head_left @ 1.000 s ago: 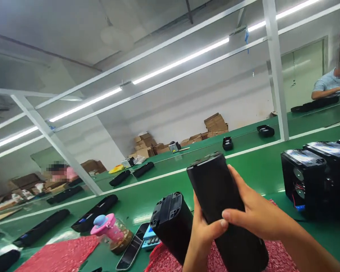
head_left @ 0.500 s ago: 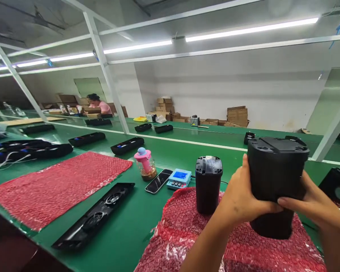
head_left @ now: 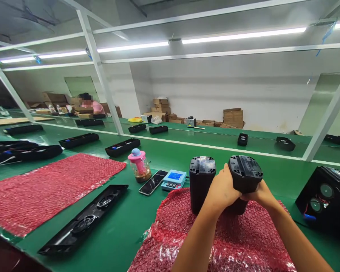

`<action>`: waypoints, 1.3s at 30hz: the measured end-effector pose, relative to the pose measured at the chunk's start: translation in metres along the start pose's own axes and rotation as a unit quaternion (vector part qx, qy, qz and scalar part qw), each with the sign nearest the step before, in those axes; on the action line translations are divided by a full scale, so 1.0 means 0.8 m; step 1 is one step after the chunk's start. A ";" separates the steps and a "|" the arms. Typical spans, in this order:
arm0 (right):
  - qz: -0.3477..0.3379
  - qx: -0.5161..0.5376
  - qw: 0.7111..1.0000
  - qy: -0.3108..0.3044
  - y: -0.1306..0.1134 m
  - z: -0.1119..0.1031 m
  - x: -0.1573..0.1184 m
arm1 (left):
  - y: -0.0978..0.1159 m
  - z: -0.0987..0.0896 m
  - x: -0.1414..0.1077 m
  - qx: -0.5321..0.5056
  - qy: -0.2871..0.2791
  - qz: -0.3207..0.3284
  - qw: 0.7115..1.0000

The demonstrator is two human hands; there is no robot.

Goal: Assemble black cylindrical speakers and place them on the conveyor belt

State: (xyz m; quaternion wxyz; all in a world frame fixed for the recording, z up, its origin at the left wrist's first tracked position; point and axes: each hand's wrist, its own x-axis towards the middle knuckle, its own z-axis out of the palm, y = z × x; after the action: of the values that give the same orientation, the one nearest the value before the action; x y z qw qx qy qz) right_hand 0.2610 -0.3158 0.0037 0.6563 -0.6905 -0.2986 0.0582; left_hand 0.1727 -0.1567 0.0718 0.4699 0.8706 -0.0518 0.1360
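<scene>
Both my hands are wrapped round a black speaker housing (head_left: 245, 181), which stands upright at the pink bubble wrap (head_left: 187, 234). My left hand (head_left: 222, 189) grips its left side, and my right hand (head_left: 260, 194) holds the right side, partly hidden behind it. The thumbs meet at the near face. Just left stands a second, similar black housing (head_left: 201, 189), with a clear strip over its top. Whether the held housing's base rests fully on the wrap is hidden by my left arm.
A blue meter (head_left: 174, 180), a phone (head_left: 153, 183) and a jar with a pink lid (head_left: 139, 166) stand to the left. Nearby lie a long black speaker panel (head_left: 87, 219) and another bubble-wrap sheet (head_left: 56, 189). An opened speaker unit (head_left: 325, 200) stands right. A person (head_left: 90, 104) sits far back.
The held housing has moved down, left and away from me, beside the other housing. Both hands went with it and keep their hold. The view has shifted slightly to the right.
</scene>
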 end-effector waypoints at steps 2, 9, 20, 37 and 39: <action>0.002 0.046 0.999 0.006 0.005 0.010 0.000 | 0.007 -0.004 -0.002 0.031 0.015 -0.014 0.999; 0.027 0.150 0.986 0.070 0.018 0.031 0.004 | 0.004 -0.042 -0.015 0.027 0.121 0.061 0.990; 0.032 0.207 0.972 0.110 0.025 0.049 0.013 | -0.137 -0.111 0.033 -0.416 0.231 0.016 0.879; 0.032 0.100 0.994 -0.036 0.036 0.040 0.035 | -0.137 -0.089 0.049 -0.430 0.159 -0.050 0.888; 0.043 0.023 0.997 -0.067 0.028 0.021 0.035 | -0.130 -0.094 0.053 -0.432 0.244 -0.062 0.866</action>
State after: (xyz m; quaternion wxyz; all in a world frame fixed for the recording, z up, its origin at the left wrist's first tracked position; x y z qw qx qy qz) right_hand 0.2831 -0.2867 -0.0107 0.6477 -0.6815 -0.3108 0.1394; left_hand 0.2218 -0.0354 0.0397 0.8041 0.5212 0.0653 0.2785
